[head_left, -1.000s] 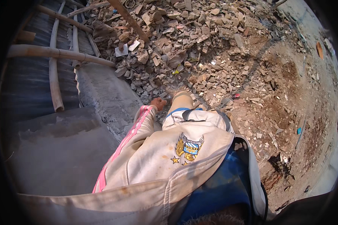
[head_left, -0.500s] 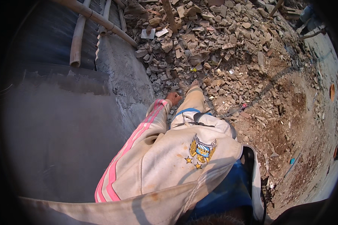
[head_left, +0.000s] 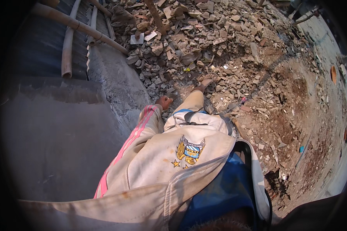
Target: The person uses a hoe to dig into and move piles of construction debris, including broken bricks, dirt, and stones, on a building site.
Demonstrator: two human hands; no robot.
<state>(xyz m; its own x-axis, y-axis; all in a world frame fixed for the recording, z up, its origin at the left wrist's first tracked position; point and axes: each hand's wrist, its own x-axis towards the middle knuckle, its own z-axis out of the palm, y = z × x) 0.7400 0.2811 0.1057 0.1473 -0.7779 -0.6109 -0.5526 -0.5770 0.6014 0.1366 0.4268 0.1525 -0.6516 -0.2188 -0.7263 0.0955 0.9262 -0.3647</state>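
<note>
My left hand [head_left: 165, 102] hangs beside my leg at the end of a cream sleeve [head_left: 137, 131] with pink stripes. Its fingers are curled in, and nothing shows in them. Just right of it, one beige trouser leg [head_left: 191, 101] ends in a foot [head_left: 206, 82] that looks bare, standing on the broken rubble [head_left: 204, 50]. A cream jacket [head_left: 154, 154] with an embroidered crest covers much of the lower middle, over a blue garment [head_left: 219, 188]. My right hand does not appear.
Grey concrete [head_left: 112, 77] borders the rubble on the left, with a dark smooth surface [head_left: 54, 142] beside it. Bamboo poles [head_left: 66, 57] lie over corrugated sheeting [head_left: 31, 50]. An upright wooden stake [head_left: 155, 17] stands in the rubble. Loose brown soil [head_left: 293, 127] lies to the right.
The view has shifted, so poles, rubble and jacket sit further left. My left hand stays low by my leg, its fingers still curled. More of the foot shows now, pointing right.
</note>
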